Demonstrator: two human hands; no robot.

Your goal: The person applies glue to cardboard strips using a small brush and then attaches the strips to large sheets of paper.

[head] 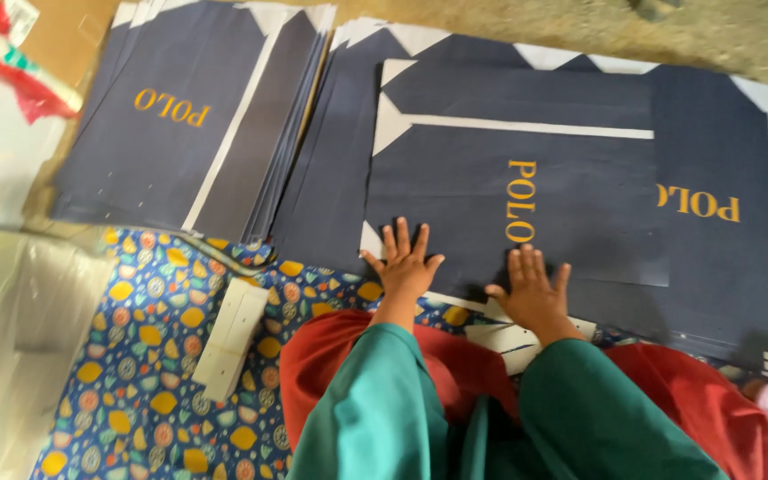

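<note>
Head view looks down on 2 bare hands pressed flat on a dark navy card sheet [508,191] with gold lettering and a white strip across its upper part. Left hand [404,262] lies near the sheet's lower left corner, fingers spread wide and holding nothing; right hand [531,289] rests at the lower edge just right of it, palm down, fingers together, also holding nothing. This sheet lies on top of a wider spread of like navy sheets [722,258] — a second stack of navy sheets [188,124] sits well apart at upper left. A small white block [228,338] lies on the patterned floor cloth [144,356] beside the person's red-clad knee. By my reading the step is smoothing or squaring the top sheet — the move that follows calls for even pressure from both palms and the edges kept aligned.
</note>
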